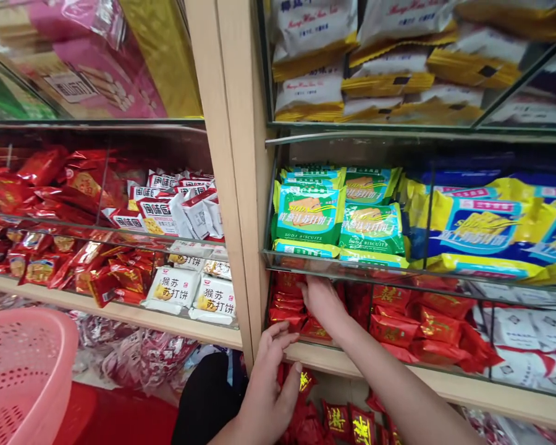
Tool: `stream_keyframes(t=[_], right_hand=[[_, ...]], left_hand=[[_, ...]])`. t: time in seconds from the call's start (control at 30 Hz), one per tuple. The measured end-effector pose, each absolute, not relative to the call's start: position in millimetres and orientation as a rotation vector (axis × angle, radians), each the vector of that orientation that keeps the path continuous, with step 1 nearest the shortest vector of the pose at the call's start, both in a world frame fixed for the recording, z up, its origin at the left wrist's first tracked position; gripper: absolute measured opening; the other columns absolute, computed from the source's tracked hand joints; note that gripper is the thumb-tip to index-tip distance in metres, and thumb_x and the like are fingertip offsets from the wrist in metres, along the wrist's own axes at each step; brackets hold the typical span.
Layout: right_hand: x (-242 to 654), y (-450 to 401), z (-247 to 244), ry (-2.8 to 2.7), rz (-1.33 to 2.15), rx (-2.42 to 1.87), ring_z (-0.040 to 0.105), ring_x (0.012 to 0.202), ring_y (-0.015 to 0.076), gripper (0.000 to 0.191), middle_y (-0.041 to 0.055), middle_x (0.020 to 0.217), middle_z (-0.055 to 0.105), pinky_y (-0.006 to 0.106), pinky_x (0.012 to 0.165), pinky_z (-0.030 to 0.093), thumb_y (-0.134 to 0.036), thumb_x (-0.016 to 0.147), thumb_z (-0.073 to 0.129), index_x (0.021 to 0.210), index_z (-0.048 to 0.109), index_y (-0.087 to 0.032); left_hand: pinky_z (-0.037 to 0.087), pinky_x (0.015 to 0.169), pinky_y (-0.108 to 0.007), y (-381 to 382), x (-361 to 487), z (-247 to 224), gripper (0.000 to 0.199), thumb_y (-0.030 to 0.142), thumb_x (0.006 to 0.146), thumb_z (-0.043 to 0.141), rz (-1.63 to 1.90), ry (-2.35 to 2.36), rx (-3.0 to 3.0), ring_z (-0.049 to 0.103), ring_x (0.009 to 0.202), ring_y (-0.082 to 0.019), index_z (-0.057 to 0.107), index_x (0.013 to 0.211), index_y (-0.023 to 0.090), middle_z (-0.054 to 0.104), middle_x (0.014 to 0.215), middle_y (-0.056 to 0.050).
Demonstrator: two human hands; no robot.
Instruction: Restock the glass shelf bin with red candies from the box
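Observation:
My right hand (323, 304) reaches into the low compartment under the green packs. Its fingertips are hidden among red wrapped packets (289, 304) with gold print, so its grip does not show. My left hand (272, 384) is at the front edge of the same compartment, fingers apart and nothing visible in it. Its fingertips come close to the nearest red packets; whether they touch I cannot tell. Below, between my forearms, lie more red packets (337, 420) with gold characters. To the right of my right forearm, another stack of red packets (395, 327) fills the neighbouring compartment.
Green soda biscuit packs (308, 213) stand directly above my right hand, behind a glass front. Blue and yellow packs (484, 225) sit beside them. A wooden upright (238, 185) divides the shelving. At lower left is a pink perforated basket (28, 383), near white cracker packs (172, 289).

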State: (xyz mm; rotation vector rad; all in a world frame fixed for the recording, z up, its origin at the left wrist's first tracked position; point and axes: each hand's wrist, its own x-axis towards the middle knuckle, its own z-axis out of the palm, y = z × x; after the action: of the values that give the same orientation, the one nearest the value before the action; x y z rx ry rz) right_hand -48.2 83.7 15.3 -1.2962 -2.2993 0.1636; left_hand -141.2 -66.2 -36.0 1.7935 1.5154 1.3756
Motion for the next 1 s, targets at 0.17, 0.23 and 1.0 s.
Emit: stream_keyframes(t=[0.17, 0.23, 1.0], right_hand=[[-56, 89, 6, -2.334, 0.105, -1.284, 0.061, 0.09, 0.0268, 0.025, 0.0176, 0.096, 0.065, 0.036, 0.079, 0.045, -0.014, 0.084, 0.042, 0.1, 0.06, -0.008], [-55, 89, 5, -2.344, 0.085, -1.252, 0.059, 0.096, 0.0258, 0.025, 0.0159, 0.102, 0.063, 0.035, 0.082, 0.044, -0.017, 0.084, 0.044, 0.104, 0.058, -0.011], [0, -20, -24, -2.306, 0.692, -0.753, 0.056, 0.076, 0.0132, 0.018, 0.0018, 0.078, 0.059, 0.023, 0.071, 0.045, -0.028, 0.085, 0.042, 0.079, 0.057, -0.021]], left_hand=[[0.036, 0.098, -0.042, -63, -147, -40, 0.032, 0.01, 0.082, 0.043, 1.3, 1.533, 1.92, 0.036, 0.121, -0.024, 0.047, 0.11, 0.024, 0.039, 0.124, -0.011], [0.036, 0.098, -0.043, -61, -148, -42, 0.032, 0.009, 0.081, 0.043, 1.275, 1.545, 1.948, 0.036, 0.122, -0.024, 0.048, 0.11, 0.023, 0.039, 0.125, -0.012], [0.044, 0.09, -0.038, -65, -163, -54, 0.028, 0.01, 0.082, 0.043, 1.319, 1.475, 2.139, 0.048, 0.11, -0.022, 0.055, 0.103, 0.025, 0.054, 0.112, -0.01]])
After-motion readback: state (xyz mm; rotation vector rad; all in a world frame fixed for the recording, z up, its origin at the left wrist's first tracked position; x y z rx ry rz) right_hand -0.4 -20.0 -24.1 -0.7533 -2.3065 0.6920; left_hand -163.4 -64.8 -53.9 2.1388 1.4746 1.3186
